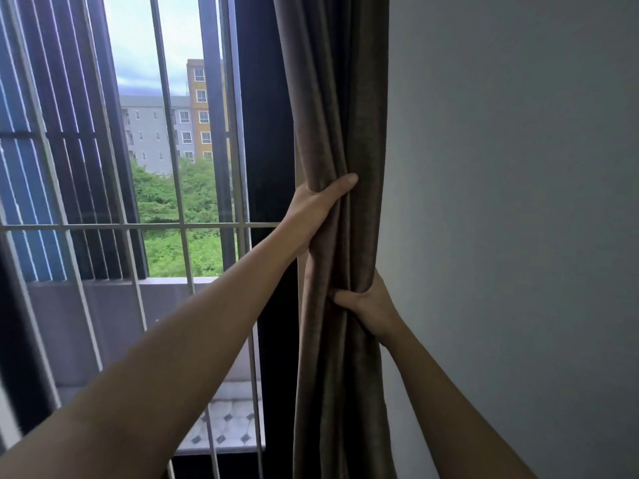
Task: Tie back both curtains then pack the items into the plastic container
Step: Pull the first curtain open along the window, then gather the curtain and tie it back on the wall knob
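A brown curtain [340, 108] hangs bunched into a narrow column at the right side of the window, against the wall. My left hand [316, 205] wraps around the bunch from the left, thumb lying across the front folds. Lower down, my right hand [371, 304] grips the same bunch from the right, thumb pressed into the folds. Both fists squeeze the fabric together. No tieback, second curtain, plastic container or loose items are in view.
The window [179, 167] with white metal bars [138, 227] fills the left half, with dark louvred panels and buildings outside. A dark window frame post [266, 133] stands just left of the curtain. A plain grey wall [518, 202] fills the right.
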`<state>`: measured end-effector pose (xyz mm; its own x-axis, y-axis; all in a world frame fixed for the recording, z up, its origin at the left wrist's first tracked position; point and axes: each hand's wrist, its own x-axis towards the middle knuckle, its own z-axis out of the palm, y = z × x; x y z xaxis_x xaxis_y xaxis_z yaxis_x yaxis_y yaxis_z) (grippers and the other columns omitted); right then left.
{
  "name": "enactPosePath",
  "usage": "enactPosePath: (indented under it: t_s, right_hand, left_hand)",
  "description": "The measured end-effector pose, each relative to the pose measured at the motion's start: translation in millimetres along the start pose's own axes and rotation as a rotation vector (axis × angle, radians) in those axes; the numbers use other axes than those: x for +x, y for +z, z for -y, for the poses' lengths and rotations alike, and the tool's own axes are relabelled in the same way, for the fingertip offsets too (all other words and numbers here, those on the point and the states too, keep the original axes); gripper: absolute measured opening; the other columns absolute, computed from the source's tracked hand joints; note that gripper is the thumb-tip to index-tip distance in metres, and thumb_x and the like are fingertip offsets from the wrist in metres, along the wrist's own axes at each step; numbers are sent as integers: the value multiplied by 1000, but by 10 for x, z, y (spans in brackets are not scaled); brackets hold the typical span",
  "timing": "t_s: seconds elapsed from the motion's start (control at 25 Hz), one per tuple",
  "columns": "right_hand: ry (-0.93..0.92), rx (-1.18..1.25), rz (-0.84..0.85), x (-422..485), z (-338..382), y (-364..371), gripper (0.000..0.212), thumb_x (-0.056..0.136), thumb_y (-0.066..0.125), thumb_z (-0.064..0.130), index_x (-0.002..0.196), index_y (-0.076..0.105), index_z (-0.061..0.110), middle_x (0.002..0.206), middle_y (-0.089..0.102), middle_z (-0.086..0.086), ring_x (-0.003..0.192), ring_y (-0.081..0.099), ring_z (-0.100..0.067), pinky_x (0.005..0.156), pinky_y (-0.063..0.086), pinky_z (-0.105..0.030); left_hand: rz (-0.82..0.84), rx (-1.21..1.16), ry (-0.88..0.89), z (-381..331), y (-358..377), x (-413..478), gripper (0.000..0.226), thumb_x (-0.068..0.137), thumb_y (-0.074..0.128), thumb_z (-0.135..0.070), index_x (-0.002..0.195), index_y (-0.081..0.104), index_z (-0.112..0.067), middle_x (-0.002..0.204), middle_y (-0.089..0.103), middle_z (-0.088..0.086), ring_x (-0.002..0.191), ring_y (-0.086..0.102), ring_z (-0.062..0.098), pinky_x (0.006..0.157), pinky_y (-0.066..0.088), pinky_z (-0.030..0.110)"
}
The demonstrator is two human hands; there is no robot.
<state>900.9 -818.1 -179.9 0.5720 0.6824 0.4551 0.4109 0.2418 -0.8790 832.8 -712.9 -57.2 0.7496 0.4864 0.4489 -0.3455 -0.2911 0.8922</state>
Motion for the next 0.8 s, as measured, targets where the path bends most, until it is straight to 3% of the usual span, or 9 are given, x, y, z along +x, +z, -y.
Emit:
enactPosePath:
  t_s: [0.16,0.36,0.56,0.68,0.8]
  right_hand:
    - [-30,-6,31,50,-39,57,73,64,74,21,130,44,18,116,61,-5,101,64,-13,84,56,-28]
    - [-33,-31,49,37,-78,-34,91,54,80,42,134,40,24,123,59,-2,108,62,-15,93,53,-36]
    - [-112,-115,-14,23,90,-139,90,57,83,36,133,35,36,126,55,8,107,60,-4,83,54,-21]
    - [-226,-203,-109,-15,235,-95,95,59,82,33,133,25,48,132,42,26,113,51,8,86,47,-12]
    - [-287,-274,-303,-54,414,49,108,65,78,45,147,9,35,150,18,19,130,23,6,105,26,-19]
  left_hand:
    - [31,-43,-8,13,-154,-10,63,76,71,-44,125,53,-10,115,66,9,100,66,21,90,54,37]
    - [5,-119,139,46,-202,-130,74,68,72,-46,131,44,-20,117,63,3,103,64,17,86,54,33]
    - [-83,78,213,56,-431,-188,63,72,65,-51,129,47,-31,111,66,-12,103,63,9,95,48,34]
    - [-242,343,301,140,-648,-326,52,85,61,-32,133,42,-26,100,61,-14,92,60,6,79,46,20]
    - [-304,480,297,217,-844,-498,48,90,56,-21,135,39,-18,98,58,-8,82,56,9,64,39,11]
